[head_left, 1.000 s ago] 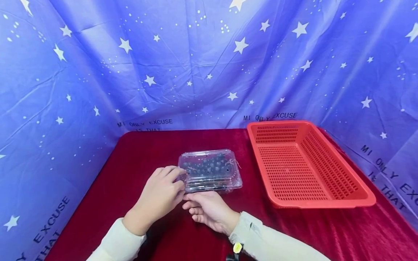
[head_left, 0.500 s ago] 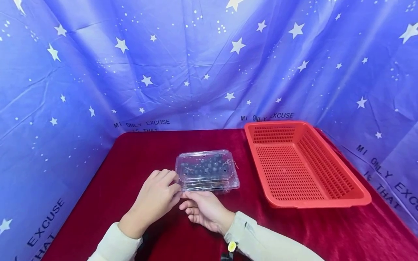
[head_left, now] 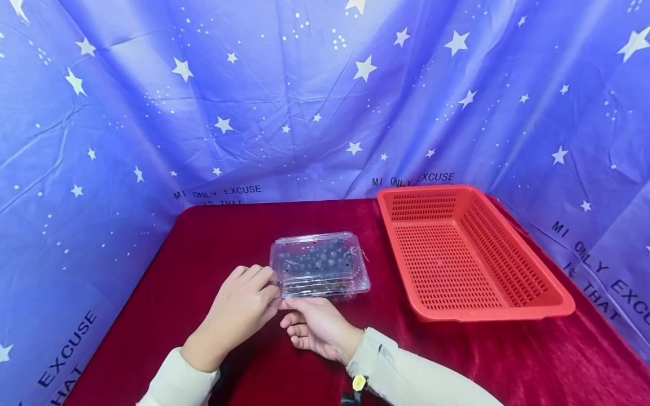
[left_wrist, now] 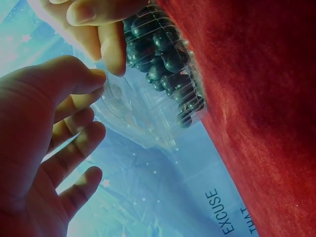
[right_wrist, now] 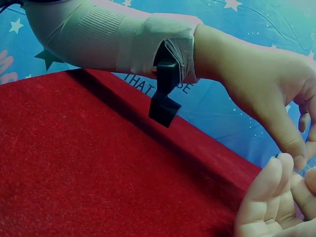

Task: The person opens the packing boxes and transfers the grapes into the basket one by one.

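Left fingers (head_left: 264,276) edged back at box (head_left: 325,286) — curtain (head_left: 325,90): "EXCUSE"

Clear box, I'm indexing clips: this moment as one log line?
clear box: dark berries inside; left hand: grips near left corner; right hand: at corner; red basket: right of box

Dark red velvety cloth (head_left: 233,231) covers my table (head_left: 152,316), whose far left corner is rounded. The cloth shows a soft sheen and streaked nap towards the right edge. Directly on it I have a slotted red plastic basket (head_left: 487,314), filling the far right corner and running close along the right edge. Midway between the left and right edges, short of the far one, sits a clear plastic clamshell (head_left: 325,285) of dark grape-like berries (head_left: 325,260), apart from the basket.
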The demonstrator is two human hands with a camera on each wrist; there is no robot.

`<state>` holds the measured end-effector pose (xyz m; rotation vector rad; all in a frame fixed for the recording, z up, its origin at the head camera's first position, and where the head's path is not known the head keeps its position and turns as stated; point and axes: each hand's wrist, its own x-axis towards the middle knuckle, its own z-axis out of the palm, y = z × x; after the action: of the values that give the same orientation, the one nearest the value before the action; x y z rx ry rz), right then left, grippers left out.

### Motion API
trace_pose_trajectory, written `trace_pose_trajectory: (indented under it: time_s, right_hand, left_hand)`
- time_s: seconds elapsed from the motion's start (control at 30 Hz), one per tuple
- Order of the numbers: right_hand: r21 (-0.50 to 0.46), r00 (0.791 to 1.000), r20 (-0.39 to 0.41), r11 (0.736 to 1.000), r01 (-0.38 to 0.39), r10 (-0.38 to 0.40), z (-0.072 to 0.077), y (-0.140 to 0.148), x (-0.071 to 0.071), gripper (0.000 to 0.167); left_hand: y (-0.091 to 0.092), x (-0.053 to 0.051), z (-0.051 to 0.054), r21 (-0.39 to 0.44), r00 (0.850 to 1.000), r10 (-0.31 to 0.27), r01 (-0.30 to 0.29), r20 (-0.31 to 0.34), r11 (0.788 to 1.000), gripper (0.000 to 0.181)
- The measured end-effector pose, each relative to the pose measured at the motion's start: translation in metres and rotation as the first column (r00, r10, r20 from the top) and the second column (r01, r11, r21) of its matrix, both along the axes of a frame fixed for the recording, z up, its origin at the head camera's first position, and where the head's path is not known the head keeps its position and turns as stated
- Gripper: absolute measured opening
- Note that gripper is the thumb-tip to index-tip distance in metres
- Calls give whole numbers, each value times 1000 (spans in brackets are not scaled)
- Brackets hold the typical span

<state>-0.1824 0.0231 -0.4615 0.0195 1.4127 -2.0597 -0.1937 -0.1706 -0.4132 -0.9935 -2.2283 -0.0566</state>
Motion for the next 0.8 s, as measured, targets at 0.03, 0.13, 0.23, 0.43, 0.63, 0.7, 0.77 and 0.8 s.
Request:
trace_pose_trajectory:
  time_s: [0.03,0.13,0.23,0.43,0.63,0.7,0.77,0.8]
  right_hand:
    - [1,1000,1,1000,-2,2,0,0,0,39]
    - [6,1000,4,1000,-4,4,1,0,0,38]
    - [12,1000,3,1000,-5,5,2,0,0,38]
    - [13,1000,1,1000,-3,3,2,0,0,39]
    - [20,1000,-1,1000,-1,1,1,0,0,41]
    - [23,1000,-2,1000,1,-1,1,-1,0,41]
    - [24,1000,-2,1000,1,-1,1,-1,0,41]
    - [24,1000,-2,1000,1,-1,1,-1,0,41]
  left_hand:
    - [0,0,0,-7,1000,2,-2,2,1000,10]
    - [-1,0,2,-31,1000,14,-14,7,999,10]
    - [-1,0,3,-51,1000,28,-27,9,998,11]
    - [-2,-1,2,-57,999,36,-36,0,998,14]
    - [-2,-2,3,-59,999,34,-34,1,998,15]
    - [-2,-2,4,-62,999,35,-34,1,997,14]
    - [-2,-2,4,-63,999,35,-35,-1,997,14]
    - [-2,-2,4,-62,999,35,-35,-2,997,14]
